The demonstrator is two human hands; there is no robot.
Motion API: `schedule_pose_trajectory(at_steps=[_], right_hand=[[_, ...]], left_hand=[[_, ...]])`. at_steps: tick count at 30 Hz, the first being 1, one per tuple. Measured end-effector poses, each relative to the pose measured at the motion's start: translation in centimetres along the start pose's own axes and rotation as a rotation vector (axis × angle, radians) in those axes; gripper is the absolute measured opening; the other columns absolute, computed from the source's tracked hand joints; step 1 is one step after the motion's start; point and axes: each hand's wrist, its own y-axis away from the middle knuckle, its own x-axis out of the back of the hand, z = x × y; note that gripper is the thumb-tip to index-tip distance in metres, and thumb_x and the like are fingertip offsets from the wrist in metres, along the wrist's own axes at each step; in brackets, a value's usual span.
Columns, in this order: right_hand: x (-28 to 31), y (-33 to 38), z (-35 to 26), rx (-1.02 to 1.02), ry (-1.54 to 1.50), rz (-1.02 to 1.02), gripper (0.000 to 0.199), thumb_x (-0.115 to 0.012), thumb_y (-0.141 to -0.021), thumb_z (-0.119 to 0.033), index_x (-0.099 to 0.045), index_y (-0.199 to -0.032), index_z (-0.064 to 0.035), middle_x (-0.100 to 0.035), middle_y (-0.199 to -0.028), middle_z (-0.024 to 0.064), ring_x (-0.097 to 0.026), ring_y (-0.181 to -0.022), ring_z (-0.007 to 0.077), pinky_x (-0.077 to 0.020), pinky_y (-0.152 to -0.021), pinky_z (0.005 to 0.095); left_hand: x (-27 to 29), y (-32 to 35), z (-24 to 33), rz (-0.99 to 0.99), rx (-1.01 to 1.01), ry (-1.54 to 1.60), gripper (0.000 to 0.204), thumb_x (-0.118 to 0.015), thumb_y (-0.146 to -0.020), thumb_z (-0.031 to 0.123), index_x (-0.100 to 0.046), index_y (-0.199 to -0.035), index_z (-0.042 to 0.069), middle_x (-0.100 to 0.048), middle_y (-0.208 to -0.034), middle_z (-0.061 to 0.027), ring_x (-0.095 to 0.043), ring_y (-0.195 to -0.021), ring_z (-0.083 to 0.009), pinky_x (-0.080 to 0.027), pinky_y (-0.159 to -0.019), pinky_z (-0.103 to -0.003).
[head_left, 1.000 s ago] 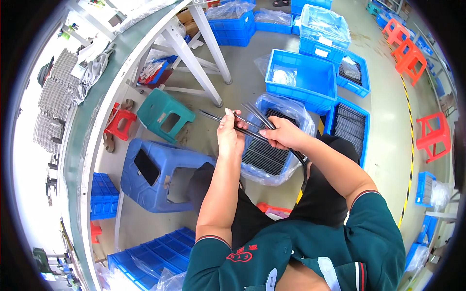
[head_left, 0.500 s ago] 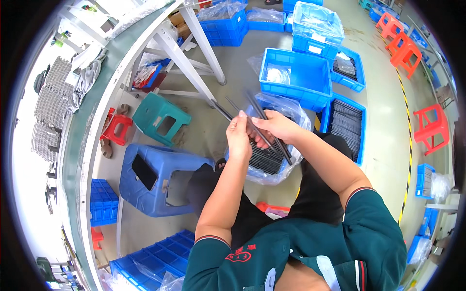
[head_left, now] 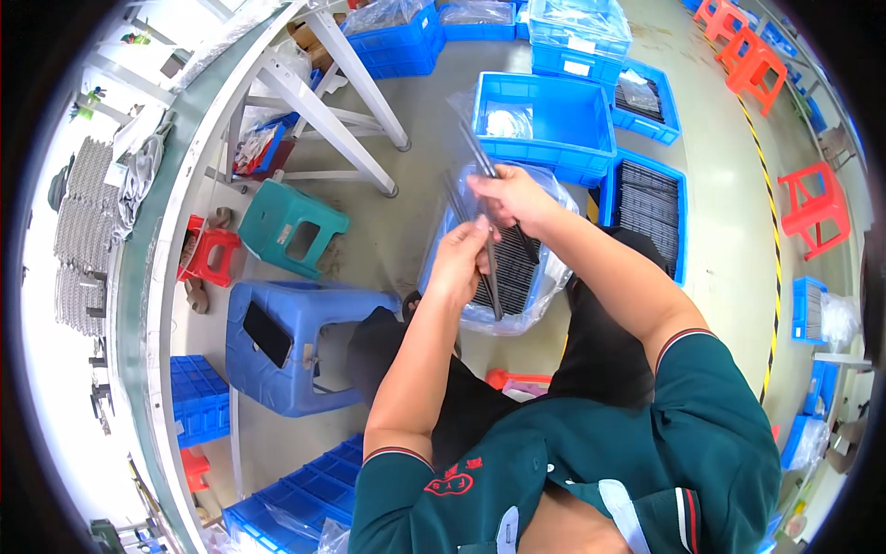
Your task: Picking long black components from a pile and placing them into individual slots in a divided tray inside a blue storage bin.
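Observation:
My left hand [head_left: 463, 257] is closed around thin dark strips [head_left: 492, 291], long and straight, which run steeply past its fingers. Just right of it, my right hand [head_left: 513, 197] grips more dark strips [head_left: 476, 146], with their upper ends pointing away from me; those ends are blurred. Both hands hang above a blue bin lined with a clear plastic bag [head_left: 551, 272], set between my knees. Several rows of similar dark strips [head_left: 520, 282] lie in that bin. Exactly how many strips each hand holds I cannot tell.
Beyond the lined bin stands a blue crate [head_left: 544, 152] with clear plastic inside. To its right, another crate [head_left: 684, 217] holds packed dark strips. At left are a blue stool [head_left: 323, 314] bearing a phone [head_left: 268, 334], a green stool [head_left: 277, 217] and a white-legged workbench [head_left: 318, 120].
The strips, crossed over each other before, now lie nearly parallel in two separate groups. My right hand has moved up and away from the left one. The whole view has shifted slightly.

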Motion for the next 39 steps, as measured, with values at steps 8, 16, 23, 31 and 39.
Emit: schedule_pose_trajectory(at_steps=[8, 16, 23, 31, 39], right_hand=[[7.4, -2.4, -6.6, 0.226, -0.195, 0.305, 0.03, -0.064, -0.084, -0.029, -0.045, -0.072, -0.0101, -0.034, -0.05, -0.0069, -0.028, -0.039, 0.0046, -0.0209, -0.036, 0.0243], [-0.1, -0.1, -0.6, 0.001, 0.344, 0.001, 0.04, -0.067, -0.08, -0.04, -0.054, -0.074, -0.0028, -0.048, -0.056, 0.0022, -0.043, -0.044, 0.0112, -0.0313, -0.037, 0.027], [-1.9, 0.5, -0.3, 0.21, 1.138, 0.039, 0.053, -0.059, -0.081, -0.049, -0.056, -0.072, 0.0026, -0.059, -0.069, 0.0224, -0.059, -0.071, 0.039, -0.0448, -0.063, 0.0438], [-1.3, 1.8, -0.6, -0.025, 0.578, -0.122, 0.024, -0.052, -0.09, -0.024, -0.046, -0.09, -0.0006, -0.054, -0.062, 0.0066, -0.051, -0.048, 0.0122, -0.0389, -0.042, 0.0276], [-1.3, 3.8, -0.3, -0.159, 0.334, -0.263, 0.017, -0.057, -0.087, -0.02, -0.046, -0.084, -0.0076, -0.049, -0.06, 0.0002, -0.04, -0.043, 0.0047, -0.0283, -0.037, 0.0199]], left_hand=[[1.1, 2.3, 1.2, -0.288, 0.196, 0.023, 0.032, -0.056, -0.09, 0.033, -0.055, -0.079, 0.002, -0.052, -0.079, -0.0054, -0.05, -0.063, -0.014, -0.041, -0.055, -0.028], [1.5, 1.3, 1.2, -0.295, 0.106, 0.161, 0.029, -0.056, -0.089, 0.031, -0.057, -0.083, 0.003, -0.058, -0.102, -0.0134, -0.061, -0.093, -0.0304, -0.053, -0.078, -0.046], [2.1, 0.8, 0.1, -0.259, 0.104, 0.28, 0.027, -0.057, -0.09, 0.031, -0.057, -0.082, 0.005, -0.05, -0.075, -0.0019, -0.044, -0.059, -0.0137, -0.042, -0.057, -0.032], [3.1, 0.5, 2.4, 0.208, -0.2, 0.311, 0.027, -0.055, -0.091, 0.031, -0.055, -0.082, 0.006, -0.052, -0.073, -0.0017, -0.049, -0.061, -0.0137, -0.048, -0.058, -0.033], [4.0, -0.5, 2.9, 0.295, -0.325, 0.452, 0.029, -0.056, -0.09, 0.034, -0.055, -0.084, 0.006, -0.04, -0.065, 0.0017, -0.034, -0.054, -0.0097, -0.033, -0.049, -0.026]])
